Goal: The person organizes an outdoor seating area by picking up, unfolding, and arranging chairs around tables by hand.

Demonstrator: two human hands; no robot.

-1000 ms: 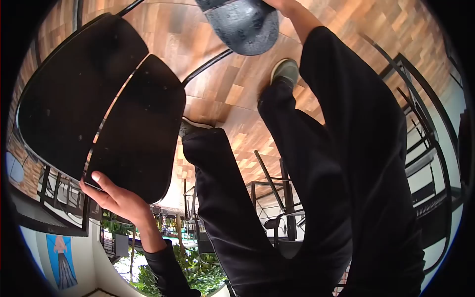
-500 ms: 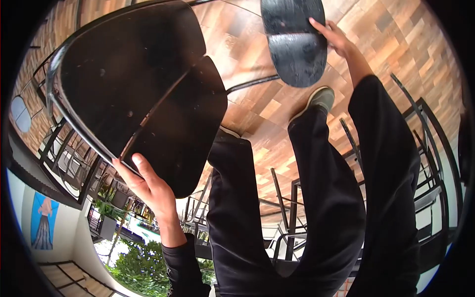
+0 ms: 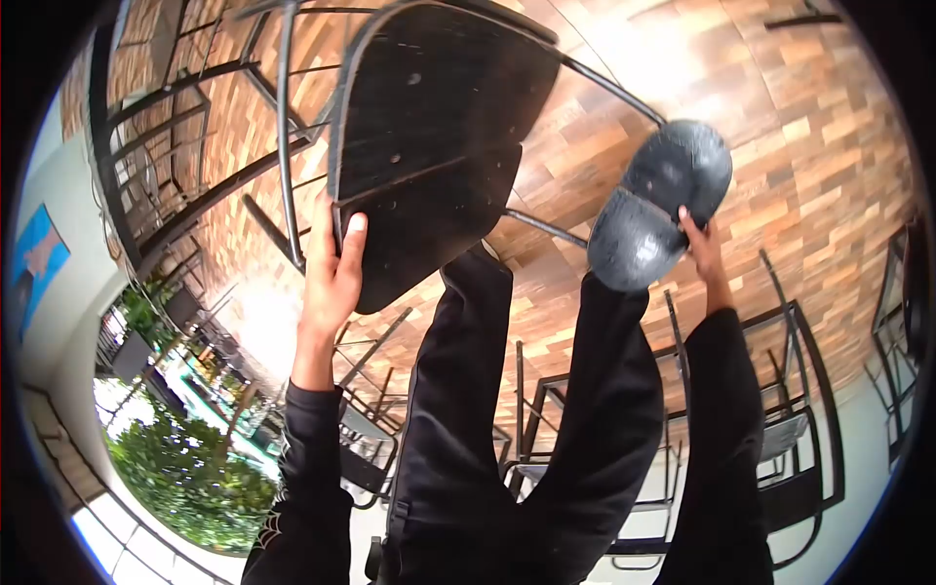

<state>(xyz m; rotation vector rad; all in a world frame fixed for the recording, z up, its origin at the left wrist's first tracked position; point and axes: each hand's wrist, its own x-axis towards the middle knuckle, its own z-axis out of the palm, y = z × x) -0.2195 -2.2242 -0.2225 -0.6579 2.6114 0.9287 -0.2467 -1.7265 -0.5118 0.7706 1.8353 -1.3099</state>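
Holding the chair over the floor, you're gripping its large panel with your left hand — its small panel with your right hand — both grips looking complete; what remains isn't showing.

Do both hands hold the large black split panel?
No: only the left hand grips the large panel; the right hand touches the smaller, rounded black panel.

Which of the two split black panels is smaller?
The shiny, rounded black panel at the right hand; the left hand holds the larger black one.
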